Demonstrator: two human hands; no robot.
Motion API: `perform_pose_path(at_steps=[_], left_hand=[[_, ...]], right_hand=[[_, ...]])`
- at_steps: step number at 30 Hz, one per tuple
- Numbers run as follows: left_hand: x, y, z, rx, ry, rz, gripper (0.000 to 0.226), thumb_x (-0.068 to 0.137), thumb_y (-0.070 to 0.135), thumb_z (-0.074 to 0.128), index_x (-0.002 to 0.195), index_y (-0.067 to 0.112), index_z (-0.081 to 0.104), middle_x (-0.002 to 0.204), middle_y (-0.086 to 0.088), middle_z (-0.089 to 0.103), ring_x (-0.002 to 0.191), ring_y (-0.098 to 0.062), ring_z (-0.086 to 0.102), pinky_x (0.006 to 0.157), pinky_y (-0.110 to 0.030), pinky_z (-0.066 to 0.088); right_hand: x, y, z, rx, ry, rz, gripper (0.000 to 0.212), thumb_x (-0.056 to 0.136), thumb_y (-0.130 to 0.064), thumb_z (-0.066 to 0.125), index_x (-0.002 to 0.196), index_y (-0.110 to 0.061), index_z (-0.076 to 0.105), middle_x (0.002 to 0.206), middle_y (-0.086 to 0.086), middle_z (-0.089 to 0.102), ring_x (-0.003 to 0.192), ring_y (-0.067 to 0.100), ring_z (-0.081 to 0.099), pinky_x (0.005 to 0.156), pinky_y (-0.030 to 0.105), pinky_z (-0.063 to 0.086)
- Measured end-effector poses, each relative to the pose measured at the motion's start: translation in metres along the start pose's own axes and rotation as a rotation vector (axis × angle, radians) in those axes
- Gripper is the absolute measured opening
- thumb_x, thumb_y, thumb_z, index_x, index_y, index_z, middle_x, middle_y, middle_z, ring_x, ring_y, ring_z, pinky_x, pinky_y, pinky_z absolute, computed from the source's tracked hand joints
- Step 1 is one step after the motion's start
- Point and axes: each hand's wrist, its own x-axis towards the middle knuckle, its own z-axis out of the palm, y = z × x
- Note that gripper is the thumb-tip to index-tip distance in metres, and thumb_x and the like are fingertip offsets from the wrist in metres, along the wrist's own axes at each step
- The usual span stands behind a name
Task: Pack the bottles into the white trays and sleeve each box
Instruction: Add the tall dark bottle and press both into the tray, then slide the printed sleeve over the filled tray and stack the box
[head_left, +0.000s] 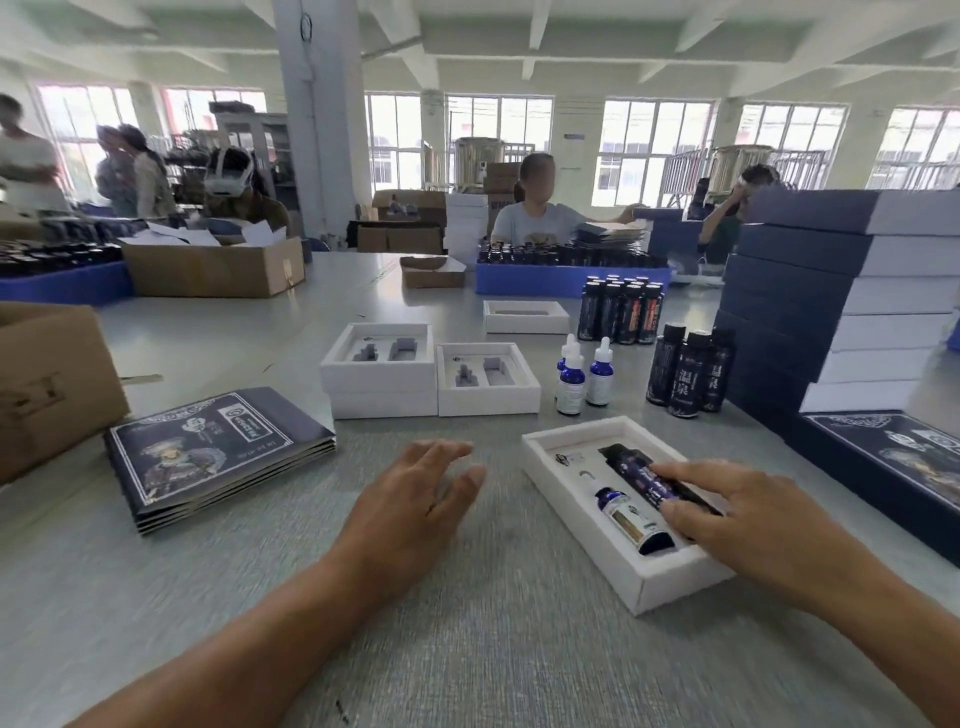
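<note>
**Bottle not yet seated, sleeve still to come**

The right hand lies with straight fingers on the tall dark bottle in the near white tray, the dropper bottle lying beside it. The left hand hovers spread and empty over the table. If the tall bottle sits proud of its cut-out (hard to tell under the fingers), a sleeve from the flat stack could snag or tear.
</note>
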Motion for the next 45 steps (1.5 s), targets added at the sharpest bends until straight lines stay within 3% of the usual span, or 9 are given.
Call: perform_pose_path(at_steps=[12, 16, 20, 23, 27, 34, 38, 41, 45], left_hand=[[-0.001, -0.001, -0.001, 0.068, 0.048, 0.028, 0.045, 0.096, 0.050, 0.053, 0.139, 0.038, 0.048, 0.147, 0.016, 0.040, 0.115, -0.004, 0.050, 0.096, -0.027, 0.042], [0.004, -0.016, -0.016, 0.460, 0.239, -0.057, 0.055, 0.094, 0.053, 0.051, 0.144, 0.033, 0.043, 0.155, 0.000, 0.035, 0.137, -0.022, 0.039, 0.111, -0.042, 0.032], [0.002, -0.050, -0.054, 0.788, 0.149, -0.421, 0.070, 0.092, 0.072, 0.029, 0.150, 0.032, 0.028, 0.160, -0.023, 0.019, 0.148, -0.041, 0.015, 0.118, -0.056, 0.010], [-0.005, -0.054, -0.065, 0.779, -0.063, -0.586, 0.074, 0.089, 0.079, 0.017, 0.143, 0.034, 0.041, 0.147, -0.016, 0.046, 0.137, -0.036, 0.039, 0.114, -0.054, 0.023], [-0.017, -0.007, -0.043, 0.820, -0.018, -0.240, 0.065, 0.094, 0.071, 0.015, 0.122, 0.031, 0.057, 0.093, 0.001, 0.061, 0.091, -0.018, 0.056, 0.094, -0.042, 0.041], [-0.039, 0.048, -0.004, 0.256, -0.108, 0.164, 0.052, 0.099, 0.061, 0.026, 0.141, 0.038, 0.047, 0.138, 0.014, 0.057, 0.128, -0.008, 0.046, 0.107, -0.034, 0.038], [-0.031, 0.020, -0.015, 0.476, -0.028, -0.040, 0.056, 0.098, 0.064, 0.029, 0.148, 0.039, 0.036, 0.158, 0.009, 0.033, 0.143, -0.015, 0.030, 0.114, -0.039, 0.029], [-0.025, 0.001, -0.028, 0.742, 0.011, -0.183, 0.069, 0.092, 0.073, 0.026, 0.146, 0.033, 0.038, 0.150, -0.004, 0.044, 0.135, -0.024, 0.044, 0.108, -0.042, 0.038], [-0.020, -0.013, -0.039, 0.820, 0.080, -0.231, 0.070, 0.089, 0.077, 0.029, 0.137, 0.030, 0.050, 0.125, -0.002, 0.065, 0.113, -0.020, 0.061, 0.093, -0.039, 0.049]], right_hand=[[0.000, 0.007, -0.005, -0.046, -0.026, -0.039, 0.046, 0.092, -0.049, 0.060, 0.137, -0.044, 0.052, 0.141, -0.010, 0.054, 0.115, 0.011, 0.053, 0.090, 0.030, 0.042], [0.000, 0.012, -0.004, -0.034, -0.008, -0.063, 0.045, 0.091, -0.050, 0.059, 0.136, -0.046, 0.052, 0.141, -0.012, 0.054, 0.111, 0.008, 0.051, 0.087, 0.028, 0.039], [0.004, 0.020, 0.000, -0.043, -0.014, -0.061, 0.044, 0.090, -0.052, 0.059, 0.133, -0.051, 0.051, 0.140, -0.012, 0.055, 0.102, 0.005, 0.044, 0.079, 0.027, 0.035], [0.006, 0.021, 0.000, -0.019, -0.054, -0.069, 0.039, 0.088, -0.052, 0.061, 0.123, -0.062, 0.047, 0.132, -0.015, 0.057, 0.097, 0.004, 0.047, 0.073, 0.023, 0.035], [0.006, 0.021, -0.011, 0.084, -0.136, -0.088, 0.038, 0.080, -0.058, 0.065, 0.097, -0.083, 0.042, 0.112, -0.035, 0.050, 0.091, -0.002, 0.054, 0.071, 0.013, 0.035], [0.002, 0.022, -0.019, 0.167, -0.261, -0.129, 0.044, 0.072, -0.061, 0.061, 0.103, -0.086, 0.040, 0.145, -0.022, 0.038, 0.131, 0.009, 0.040, 0.117, 0.048, 0.028], [0.003, 0.025, -0.016, 0.195, -0.237, -0.169, 0.040, 0.089, -0.043, 0.067, 0.099, -0.077, 0.048, 0.132, -0.029, 0.041, 0.113, -0.002, 0.049, 0.097, 0.026, 0.040], [0.004, 0.026, -0.015, 0.179, -0.223, -0.182, 0.040, 0.090, -0.041, 0.067, 0.099, -0.076, 0.048, 0.112, -0.038, 0.049, 0.094, -0.001, 0.061, 0.070, 0.017, 0.045], [0.003, 0.023, -0.013, 0.122, -0.191, -0.168, 0.036, 0.090, -0.044, 0.066, 0.105, -0.069, 0.045, 0.113, -0.026, 0.052, 0.095, 0.001, 0.058, 0.071, 0.015, 0.042]])
